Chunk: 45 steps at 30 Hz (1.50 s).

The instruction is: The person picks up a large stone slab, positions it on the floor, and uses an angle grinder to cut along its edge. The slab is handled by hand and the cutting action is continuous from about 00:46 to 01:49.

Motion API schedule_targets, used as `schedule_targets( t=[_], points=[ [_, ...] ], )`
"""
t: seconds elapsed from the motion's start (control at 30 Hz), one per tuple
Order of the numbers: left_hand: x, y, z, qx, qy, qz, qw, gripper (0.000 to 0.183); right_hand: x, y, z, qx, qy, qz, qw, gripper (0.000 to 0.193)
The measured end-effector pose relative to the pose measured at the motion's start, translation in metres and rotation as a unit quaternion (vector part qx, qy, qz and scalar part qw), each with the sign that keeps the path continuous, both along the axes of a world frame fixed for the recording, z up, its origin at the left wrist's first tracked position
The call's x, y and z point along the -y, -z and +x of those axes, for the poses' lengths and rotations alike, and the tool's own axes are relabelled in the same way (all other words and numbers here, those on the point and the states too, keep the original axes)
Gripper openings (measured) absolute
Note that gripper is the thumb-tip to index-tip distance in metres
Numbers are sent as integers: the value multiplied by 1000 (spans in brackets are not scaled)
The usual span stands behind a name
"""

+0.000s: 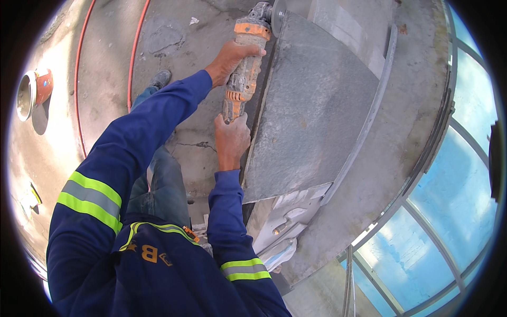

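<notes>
Both my hands grip an orange and grey angle grinder (244, 75), dusty all over. Near its head, my left hand (232, 59) wraps round the body with the thumb across it. My right hand (232, 138) closes round the rear end of the handle. The round grinder disc (279, 17) stands on edge at the top of the view, at the far left corner of a large grey stone slab (311, 105). Whether the disc touches the slab's edge I cannot tell. The slab lies flat to the right of my hands.
A metal straightedge (364, 124) runs along the slab's right side. Two red hoses (136, 50) cross the concrete floor at left, near a red-brown bucket (43, 87) lying on its side. Below the slab are a trowel-like tool (289, 221) and a plastic bag (280, 256). Blue-covered window panels (449, 185) stand at right.
</notes>
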<state>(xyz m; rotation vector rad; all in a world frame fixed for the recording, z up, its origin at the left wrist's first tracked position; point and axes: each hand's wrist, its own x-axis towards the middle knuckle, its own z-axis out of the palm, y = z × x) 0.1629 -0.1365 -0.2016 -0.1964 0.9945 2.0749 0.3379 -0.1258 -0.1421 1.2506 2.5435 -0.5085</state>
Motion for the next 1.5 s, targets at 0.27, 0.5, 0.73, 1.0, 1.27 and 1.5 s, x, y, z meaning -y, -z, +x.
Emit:
schedule_targets(
  t=[0.27,0.5,0.73,1.0,1.27,1.5],
  points=[
    [-3,4,-5,3,11,-1,1000,44,-2,1,-5,7,-2,-5,1000,44],
    [-5,4,-6,-14,16,5,1000,47,-3,3,-5,-5,20,7,1000,44],
    [3,-5,3,3,-4,0,1000,43,5,-5,1,3,9,5,1000,44],
    [13,-4,10,-31,23,-4,999,49,10,-2,11,2,21,1,1000,45],
    [14,-6,17,-25,12,-2,1000,49,11,-4,16,-2,18,6,1000,44],
    [10,-1,13,-26,18,0,1000,49,7,-1,13,-6,20,-7,1000,42]
  ],
)
